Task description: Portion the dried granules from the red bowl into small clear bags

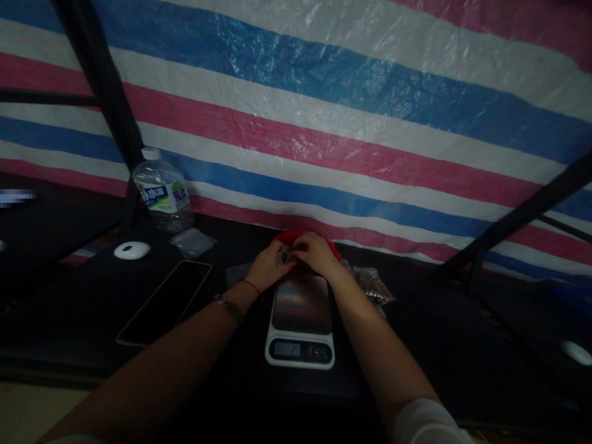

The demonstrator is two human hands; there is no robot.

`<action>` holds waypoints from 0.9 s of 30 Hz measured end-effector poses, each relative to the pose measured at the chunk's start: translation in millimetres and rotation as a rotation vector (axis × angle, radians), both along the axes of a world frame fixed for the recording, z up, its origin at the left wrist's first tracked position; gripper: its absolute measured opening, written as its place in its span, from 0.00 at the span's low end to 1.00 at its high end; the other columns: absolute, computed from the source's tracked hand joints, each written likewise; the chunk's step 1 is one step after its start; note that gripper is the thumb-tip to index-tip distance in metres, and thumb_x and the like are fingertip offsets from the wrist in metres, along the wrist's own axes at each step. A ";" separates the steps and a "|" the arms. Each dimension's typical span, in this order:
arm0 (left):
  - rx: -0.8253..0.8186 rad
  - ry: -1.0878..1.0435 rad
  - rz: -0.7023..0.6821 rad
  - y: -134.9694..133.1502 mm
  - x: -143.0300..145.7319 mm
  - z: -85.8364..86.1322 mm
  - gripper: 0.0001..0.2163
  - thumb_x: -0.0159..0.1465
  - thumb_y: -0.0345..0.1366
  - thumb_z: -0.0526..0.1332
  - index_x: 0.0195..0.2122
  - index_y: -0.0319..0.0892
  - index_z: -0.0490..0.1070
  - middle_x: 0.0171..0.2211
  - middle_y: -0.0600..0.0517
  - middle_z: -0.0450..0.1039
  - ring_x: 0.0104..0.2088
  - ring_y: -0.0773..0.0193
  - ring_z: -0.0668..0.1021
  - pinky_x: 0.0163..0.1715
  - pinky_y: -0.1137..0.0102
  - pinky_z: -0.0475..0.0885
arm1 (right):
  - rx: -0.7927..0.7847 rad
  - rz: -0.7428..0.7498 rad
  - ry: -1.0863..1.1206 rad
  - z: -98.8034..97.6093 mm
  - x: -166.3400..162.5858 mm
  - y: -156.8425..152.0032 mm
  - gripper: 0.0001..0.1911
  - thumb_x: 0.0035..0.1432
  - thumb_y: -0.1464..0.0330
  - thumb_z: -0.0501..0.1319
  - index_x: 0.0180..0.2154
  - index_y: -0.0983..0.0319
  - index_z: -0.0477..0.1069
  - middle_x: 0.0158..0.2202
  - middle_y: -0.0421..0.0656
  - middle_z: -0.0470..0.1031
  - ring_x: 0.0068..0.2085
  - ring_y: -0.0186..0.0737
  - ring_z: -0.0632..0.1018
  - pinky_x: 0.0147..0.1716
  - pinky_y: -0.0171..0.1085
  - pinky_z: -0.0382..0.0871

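Observation:
My left hand [267, 267] is closed on a small clear plastic bag [283, 255], held at the near side of a red container [287, 235]. Fingers of my right hand [317, 253] are pinched together by the bag's mouth, over the container; what they grip is too dark to make out. Both hands hide most of the container and its contents. Just below them lies a white kitchen scale [300, 362] with a metal plate and a lit display. Right of my right wrist sits a filled clear bag [371, 285] of small brownish pieces.
On the black table are a phone [165, 302], a white oval device [132, 250], flat clear bags [193, 242] and a large plastic bottle [163, 194] at the left. Another white object [577, 353] lies far right. A striped tarp [324, 132] hangs behind, between dark slanted bars.

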State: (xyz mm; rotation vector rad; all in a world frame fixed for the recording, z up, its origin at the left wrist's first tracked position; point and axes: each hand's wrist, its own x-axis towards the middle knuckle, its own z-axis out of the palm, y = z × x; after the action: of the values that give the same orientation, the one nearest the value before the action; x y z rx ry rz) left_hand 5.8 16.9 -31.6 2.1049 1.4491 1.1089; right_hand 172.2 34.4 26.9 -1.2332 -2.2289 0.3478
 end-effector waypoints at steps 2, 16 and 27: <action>0.011 -0.005 -0.003 -0.6 0.1 0.6 0.14 0.55 0.42 0.64 0.39 0.43 0.65 0.36 0.50 0.72 0.37 0.58 0.77 0.37 0.67 0.70 | 0.038 -0.005 0.003 -0.9 -1.0 0.5 0.01 0.51 0.73 0.65 0.30 0.63 0.75 0.33 0.42 0.75 0.36 0.36 0.73 0.38 0.34 0.64; -0.005 -0.230 0.004 1.0 0.4 -1.0 0.15 0.52 0.39 0.66 0.39 0.42 0.67 0.36 0.51 0.73 0.36 0.61 0.77 0.38 0.66 0.72 | 0.156 0.121 0.133 2.5 1.0 1.0 0.17 0.57 0.81 0.52 0.39 0.62 0.76 0.41 0.44 0.77 0.44 0.36 0.74 0.48 0.36 0.66; 0.008 -0.241 0.070 0.3 -3.0 2.1 0.15 0.54 0.40 0.65 0.40 0.42 0.66 0.38 0.50 0.74 0.39 0.61 0.77 0.42 0.65 0.72 | -0.220 0.034 -0.338 -17.2 23.1 12.2 0.15 0.56 0.73 0.59 0.46 0.64 0.74 0.46 0.49 0.77 0.46 0.43 0.76 0.47 0.37 0.66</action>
State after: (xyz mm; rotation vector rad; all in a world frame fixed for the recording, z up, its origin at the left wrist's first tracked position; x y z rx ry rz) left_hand 2.8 17.2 -29.5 1.8625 1.4123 1.3452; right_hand 195.2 46.7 9.6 -1.4604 -2.5545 0.4342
